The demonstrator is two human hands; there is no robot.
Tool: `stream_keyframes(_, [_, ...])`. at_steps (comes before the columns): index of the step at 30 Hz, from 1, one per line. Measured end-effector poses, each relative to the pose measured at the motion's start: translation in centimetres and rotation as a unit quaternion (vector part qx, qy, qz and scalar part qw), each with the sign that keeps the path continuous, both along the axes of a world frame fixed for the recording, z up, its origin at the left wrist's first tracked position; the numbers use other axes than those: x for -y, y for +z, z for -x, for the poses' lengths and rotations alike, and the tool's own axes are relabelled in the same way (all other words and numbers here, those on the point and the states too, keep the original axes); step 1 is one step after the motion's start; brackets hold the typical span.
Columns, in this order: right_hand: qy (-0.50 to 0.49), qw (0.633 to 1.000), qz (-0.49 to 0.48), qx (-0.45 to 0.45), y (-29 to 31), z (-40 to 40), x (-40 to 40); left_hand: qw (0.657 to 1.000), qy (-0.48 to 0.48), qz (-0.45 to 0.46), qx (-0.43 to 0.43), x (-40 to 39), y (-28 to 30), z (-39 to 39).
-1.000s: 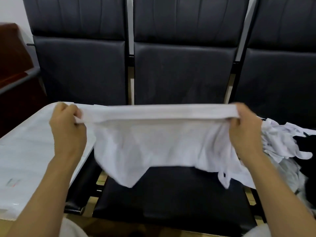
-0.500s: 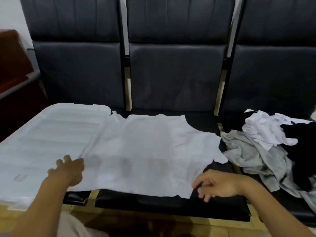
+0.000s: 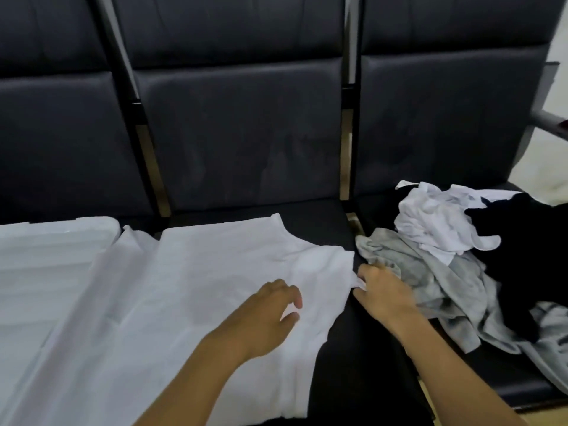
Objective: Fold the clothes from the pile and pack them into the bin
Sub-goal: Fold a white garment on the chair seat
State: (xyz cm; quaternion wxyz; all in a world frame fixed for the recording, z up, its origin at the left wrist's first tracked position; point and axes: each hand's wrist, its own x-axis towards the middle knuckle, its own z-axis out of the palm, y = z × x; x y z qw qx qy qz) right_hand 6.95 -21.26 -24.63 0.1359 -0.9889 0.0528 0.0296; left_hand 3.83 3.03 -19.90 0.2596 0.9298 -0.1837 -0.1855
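The white shirt (image 3: 190,290) lies spread flat across the middle black seat (image 3: 362,348), its far-left edge draped over a white plastic lid (image 3: 46,256) on the next seat. The left hand (image 3: 267,315) rests on top of the cloth, fingers curled and pinching up a small fold between thumb and fingertips. Just to its right, the right hand (image 3: 381,295) sits at the shirt's right edge, thumb and fingers nipping a little tab of white fabric there. Immediately right of that hand, touching its knuckles, is the pile of clothes (image 3: 455,272) on the third seat: a grey garment (image 3: 442,281) nearest the hand, a crumpled white piece (image 3: 436,222) above it, and black cloth (image 3: 528,250) beyond. I count 3 padded backrests (image 3: 242,127) behind.
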Motion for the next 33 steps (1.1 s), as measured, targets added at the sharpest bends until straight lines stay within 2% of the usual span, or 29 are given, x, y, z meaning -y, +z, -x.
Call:
stream_keyframes(2, [-0.017, 0.999, 0.023, 0.026, 0.3, 0.1, -0.3, 0.999, 0.015, 0.039, -0.016, 1.3, 0.0, -1.4])
stream_keyframes(4, [-0.050, 0.993, -0.047, 0.097, 1.1, -0.1, 0.5, 0.999, -0.005, 0.030, 0.022, 3.5, 0.4, -4.3])
stream_keyframes(6, [-0.070, 0.972, -0.131, 0.184, 2.0, -0.5, 1.7, 0.996, -0.049, 0.019, 0.078, 6.1, 0.8, -7.5])
stream_keyframes(7, [-0.079, 0.957, -0.176, 0.218, 2.6, -0.7, 2.2, 0.995, -0.060, 0.033, 0.076, 7.3, 1.2, -8.9])
stream_keyframes(9, [-0.094, 0.922, -0.265, 0.265, 3.5, -0.7, 3.0, 0.996, -0.043, 0.074, 0.010, 9.8, 1.7, -11.3])
stream_keyframes(11, [-0.115, 0.898, -0.321, 0.277, 3.8, -0.6, 3.3, 0.991, -0.033, 0.082, -0.099, 11.6, 1.6, -13.3])
stream_keyframes(15, [-0.165, 0.857, -0.402, 0.279, 3.7, -1.3, 3.7, 0.971, -0.047, -0.025, -0.233, 13.1, 2.2, -14.7])
stream_keyframes(17, [-0.181, 0.846, -0.424, 0.269, 3.5, -1.8, 4.0, 0.961, -0.040, -0.021, -0.274, 13.1, 2.0, -15.0])
stream_keyframes(20, [-0.197, 0.817, -0.489, 0.232, 3.1, -2.2, 4.2, 0.930, -0.026, 0.098, -0.353, 12.5, 1.6, -15.4])
stream_keyframes(22, [-0.213, 0.772, -0.576, 0.168, 2.9, -2.4, 3.8, 0.925, 0.010, 0.171, -0.340, 12.2, 2.0, -15.5])
stream_keyframes(24, [-0.222, 0.704, -0.671, 0.069, 3.0, -2.5, 3.2, 0.923, 0.035, 0.233, -0.303, 12.1, 2.7, -15.6])
stream_keyframes(26, [-0.193, 0.641, -0.743, -0.018, 3.6, -2.5, 2.9, 0.924, 0.033, 0.265, -0.275, 11.8, 3.8, -15.8])
stream_keyframes(28, [-0.151, 0.597, -0.782, -0.094, 4.3, -2.3, 3.0, 0.928, 0.028, 0.273, -0.251, 11.4, 4.9, -15.8])
stream_keyframes(29, [-0.130, 0.599, -0.780, -0.125, 4.4, -2.1, 3.0, 0.928, 0.032, 0.280, -0.243, 11.2, 5.4, -15.6])
stream_keyframes(30, [-0.106, 0.629, -0.756, -0.150, 4.6, -1.8, 3.0, 0.924, 0.042, 0.296, -0.239, 11.0, 5.7, -15.4])
stream_keyframes(33, [-0.009, 0.764, -0.623, -0.167, 4.3, -1.0, 2.8, 0.888, 0.074, 0.369, -0.264, 11.0, 6.0, -15.0])
